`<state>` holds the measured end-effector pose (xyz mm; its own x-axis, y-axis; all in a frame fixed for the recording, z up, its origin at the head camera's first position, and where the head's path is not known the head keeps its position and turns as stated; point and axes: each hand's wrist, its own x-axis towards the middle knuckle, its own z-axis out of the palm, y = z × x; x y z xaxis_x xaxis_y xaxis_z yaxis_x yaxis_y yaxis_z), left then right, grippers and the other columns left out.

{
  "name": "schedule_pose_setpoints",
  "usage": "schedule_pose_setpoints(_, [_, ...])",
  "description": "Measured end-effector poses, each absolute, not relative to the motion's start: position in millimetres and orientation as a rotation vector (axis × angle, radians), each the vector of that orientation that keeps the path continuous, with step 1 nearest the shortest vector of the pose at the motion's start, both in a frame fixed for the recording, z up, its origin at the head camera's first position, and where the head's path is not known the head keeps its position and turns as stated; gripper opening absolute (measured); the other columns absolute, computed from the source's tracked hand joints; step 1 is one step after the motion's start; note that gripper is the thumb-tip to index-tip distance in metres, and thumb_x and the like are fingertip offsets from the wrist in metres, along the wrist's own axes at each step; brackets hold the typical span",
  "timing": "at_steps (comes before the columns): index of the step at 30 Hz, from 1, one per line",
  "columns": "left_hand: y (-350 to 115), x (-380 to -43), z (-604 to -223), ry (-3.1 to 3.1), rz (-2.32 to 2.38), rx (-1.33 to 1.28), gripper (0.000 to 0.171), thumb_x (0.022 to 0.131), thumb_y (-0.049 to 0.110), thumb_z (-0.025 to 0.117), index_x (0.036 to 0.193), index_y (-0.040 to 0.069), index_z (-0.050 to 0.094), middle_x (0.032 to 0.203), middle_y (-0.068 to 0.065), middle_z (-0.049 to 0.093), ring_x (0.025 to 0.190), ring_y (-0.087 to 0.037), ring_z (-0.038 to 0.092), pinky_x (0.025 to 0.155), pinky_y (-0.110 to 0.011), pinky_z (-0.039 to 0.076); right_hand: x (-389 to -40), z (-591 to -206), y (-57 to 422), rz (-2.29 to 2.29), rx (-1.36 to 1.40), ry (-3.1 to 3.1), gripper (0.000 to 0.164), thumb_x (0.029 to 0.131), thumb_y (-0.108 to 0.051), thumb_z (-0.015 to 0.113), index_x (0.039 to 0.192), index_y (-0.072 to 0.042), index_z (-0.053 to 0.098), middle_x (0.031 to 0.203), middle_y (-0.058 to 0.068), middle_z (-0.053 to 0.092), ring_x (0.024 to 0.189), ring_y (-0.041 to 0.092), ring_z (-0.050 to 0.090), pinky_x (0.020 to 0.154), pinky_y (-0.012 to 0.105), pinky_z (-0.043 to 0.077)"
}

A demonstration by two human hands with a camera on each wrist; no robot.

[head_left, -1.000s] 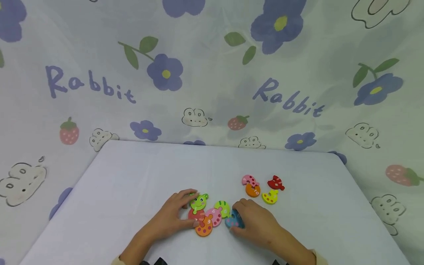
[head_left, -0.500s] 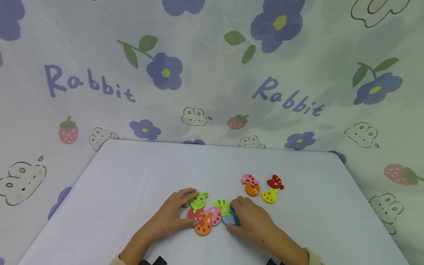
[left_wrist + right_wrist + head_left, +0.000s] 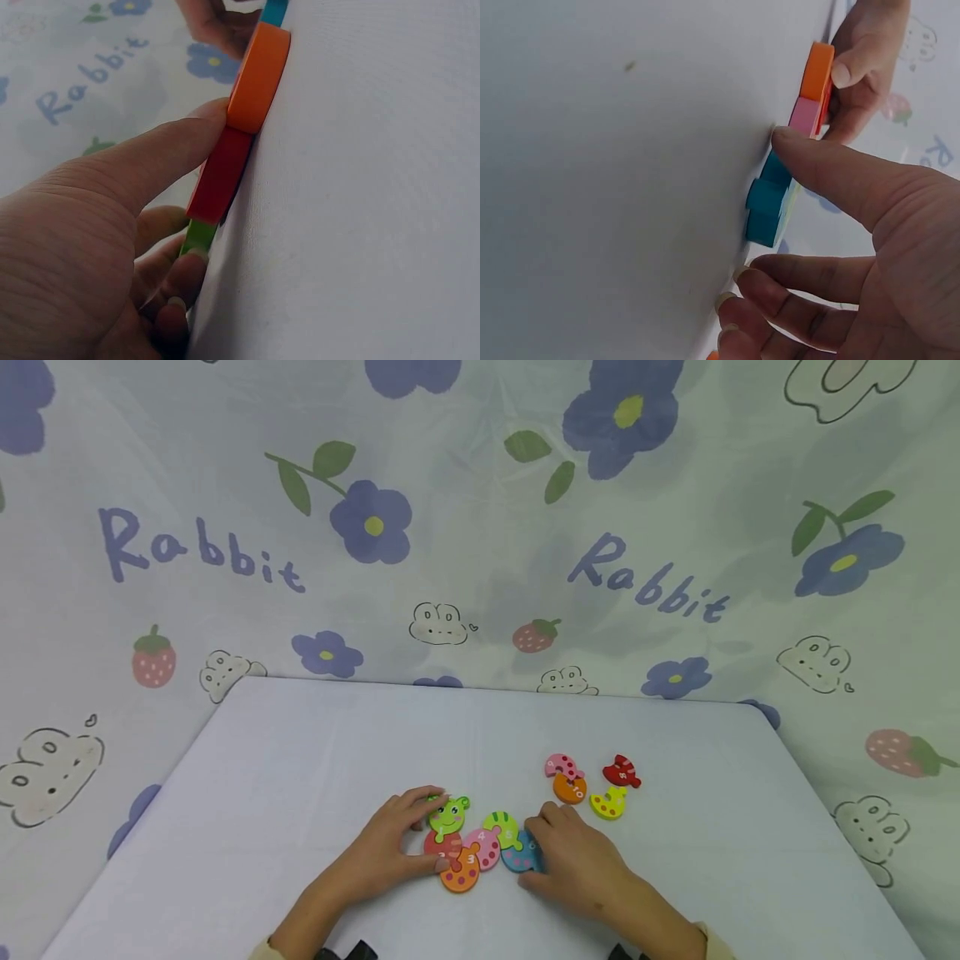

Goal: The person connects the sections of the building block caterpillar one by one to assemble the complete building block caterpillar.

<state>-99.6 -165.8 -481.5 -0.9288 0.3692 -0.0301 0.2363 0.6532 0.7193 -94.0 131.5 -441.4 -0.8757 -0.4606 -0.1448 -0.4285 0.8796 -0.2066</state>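
A row of joined caterpillar puzzle pieces lies on the white table: a smiling green head (image 3: 447, 816), a red piece (image 3: 442, 843), an orange piece (image 3: 460, 870), a pink piece (image 3: 483, 848), a green piece (image 3: 500, 829) and a blue piece (image 3: 519, 852). My left hand (image 3: 390, 839) grips the near end, thumb on the red piece's edge and fingers curled round the head. Around the blue piece's right side is my right hand (image 3: 581, 860), thumb and fingers spread. In the right wrist view its thumb (image 3: 832, 169) overlaps the blue piece, while the fingers (image 3: 802, 296) sit apart from it.
Loose pieces lie farther back to the right: pink (image 3: 562, 767), orange (image 3: 570, 788), red (image 3: 622, 771) and yellow (image 3: 608, 803). A patterned cloth (image 3: 480, 527) hangs behind the table (image 3: 300, 760).
My right hand brought the blue piece left against the green piece, then drew back slightly right, uncovering more of the blue piece. The left hand has kept its place.
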Motion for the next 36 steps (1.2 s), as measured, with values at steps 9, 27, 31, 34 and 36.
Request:
schedule_pose_setpoints(9, [-166,-100,-481,2.698,1.126,0.482,0.083,0.082,0.06,0.084,0.153,0.027,0.056,0.154,0.017,0.045,0.11,-0.007,0.049,0.095,-0.042,0.048,-100,-431,161,-0.304,-0.577,2.851,0.069,0.077,-0.048,0.092,0.131,-0.011,0.07,0.123,0.003,0.065,0.112,0.021,0.06,0.093,0.044,0.057])
schedule_pose_setpoints(27, [-167,-100,-484,2.694,1.123,0.492,0.083,0.082,0.062,0.082,0.153,0.028,0.055,0.154,0.018,0.045,0.109,-0.007,0.049,0.094,-0.04,0.047,-121,-417,221,-0.251,-0.34,3.012,0.073,0.079,-0.045,0.091,0.131,-0.001,0.067,0.129,0.019,0.063,0.117,0.038,0.061,0.093,0.055,0.055])
schedule_pose_setpoints(31, [-167,-100,-484,2.693,1.127,0.496,0.083,0.082,0.062,0.082,0.153,0.028,0.055,0.154,0.018,0.045,0.109,-0.007,0.048,0.093,-0.041,0.047,-128,-426,223,-0.256,-0.285,3.004,0.072,0.078,-0.045,0.091,0.13,-0.001,0.068,0.127,0.02,0.063,0.111,0.037,0.062,0.093,0.056,0.055])
schedule_pose_setpoints(34, [-167,-100,-484,2.691,1.139,0.494,0.083,0.082,0.061,0.083,0.153,0.028,0.055,0.153,0.018,0.045,0.109,-0.007,0.048,0.095,-0.042,0.047,-134,-435,225,-0.265,-0.263,2.997,0.069,0.078,-0.042,0.092,0.127,0.0,0.069,0.122,0.018,0.063,0.101,0.032,0.062,0.091,0.053,0.057])
schedule_pose_setpoints(36, [-167,-100,-484,2.691,1.145,0.494,0.083,0.082,0.061,0.083,0.153,0.027,0.055,0.153,0.018,0.045,0.109,-0.007,0.049,0.096,-0.044,0.046,-136,-441,226,-0.275,-0.26,2.993,0.066,0.079,-0.04,0.091,0.125,0.001,0.069,0.119,0.017,0.062,0.097,0.028,0.06,0.089,0.051,0.057])
